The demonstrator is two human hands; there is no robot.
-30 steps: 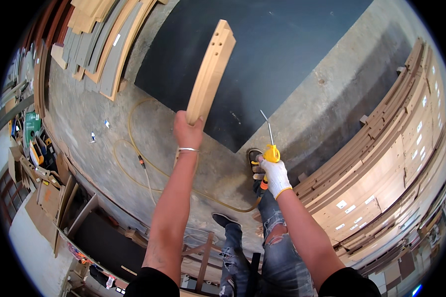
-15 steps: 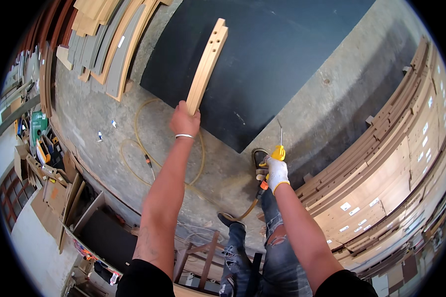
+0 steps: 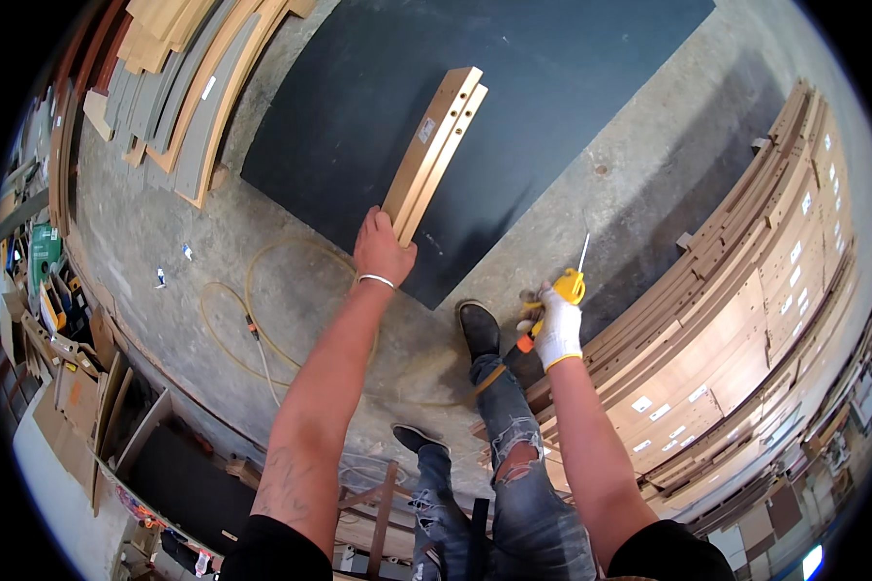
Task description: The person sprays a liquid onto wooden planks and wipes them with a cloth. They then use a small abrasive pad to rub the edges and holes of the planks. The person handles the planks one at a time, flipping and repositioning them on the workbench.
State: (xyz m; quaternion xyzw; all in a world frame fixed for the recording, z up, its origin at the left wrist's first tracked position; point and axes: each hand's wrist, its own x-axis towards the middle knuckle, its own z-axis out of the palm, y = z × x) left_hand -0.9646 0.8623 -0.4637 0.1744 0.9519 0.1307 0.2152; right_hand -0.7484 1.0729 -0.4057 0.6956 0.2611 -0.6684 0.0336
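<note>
My bare left hand (image 3: 385, 247) grips the near end of a light wooden rail (image 3: 434, 145). The rail slants up and away over the dark mat; several round holes show near its far end, and a small pale label sits on one face. In my right hand (image 3: 559, 327), covered by a white glove with a yellow cuff, is a yellow air blow gun (image 3: 570, 286). Its thin metal nozzle points away from me, and an orange fitting joins it to a hose below. The gun is held apart from the rail.
A black mat (image 3: 552, 87) covers the concrete floor ahead. Stacked wooden boards (image 3: 736, 339) line the right side. Grey and wooden panels (image 3: 179, 107) lie at the far left. A yellowish hose (image 3: 252, 266) loops over the floor. Cardboard pieces (image 3: 77, 397) and a bin (image 3: 189, 474) stand at left.
The rail has turned about its length, bringing its labelled face into view, and its far end has dipped nearer. My right hand has moved slightly right and up with the blow gun.
</note>
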